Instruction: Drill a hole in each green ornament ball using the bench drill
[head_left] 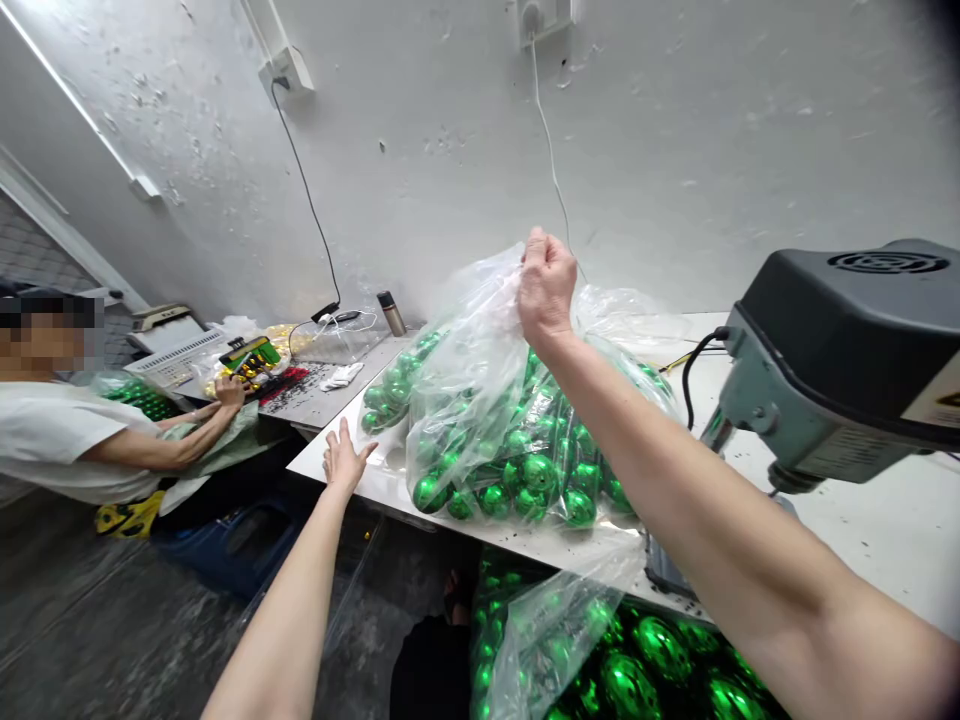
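A clear, thin plastic bag (472, 330) sits on a white table (877, 520), close to its front edge. It is bulging at the base with shiny green balls (536, 475), round and mirror-bright, catching white glints of light. From here I can see them heaped several deep, pressed against the film, the lowest ones lying along the front. The upper part of the bag holds no balls; it rises in a loose, crumpled peak, slanting up to the right, its top bunched in the person's right fist (547, 285). The film looks wrinkled and slightly cloudy.
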